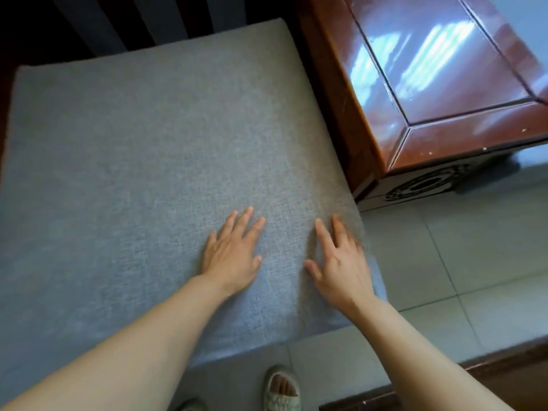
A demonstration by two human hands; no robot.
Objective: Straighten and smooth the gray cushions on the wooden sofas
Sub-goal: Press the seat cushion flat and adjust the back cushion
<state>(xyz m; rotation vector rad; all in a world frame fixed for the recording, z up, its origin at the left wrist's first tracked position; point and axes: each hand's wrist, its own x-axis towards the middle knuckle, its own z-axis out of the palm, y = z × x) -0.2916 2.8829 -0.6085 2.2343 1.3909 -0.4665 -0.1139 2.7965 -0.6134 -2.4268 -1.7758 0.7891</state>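
A large gray woven seat cushion (142, 149) fills most of the view, lying flat on a dark wooden sofa whose back slats (98, 22) show at the top. My left hand (232, 253) lies flat on the cushion near its front right part, fingers straight and spread. My right hand (338, 262) rests flat beside it, close to the cushion's right edge, fingers straight and pointing away from me. Neither hand holds anything.
A glossy reddish wooden side table (439, 84) stands right of the sofa, close to the cushion's edge. Pale floor tiles (462, 256) lie to the right and in front. My sandalled foot (281, 387) is below the cushion's front edge. A dark wooden edge (504, 369) sits bottom right.
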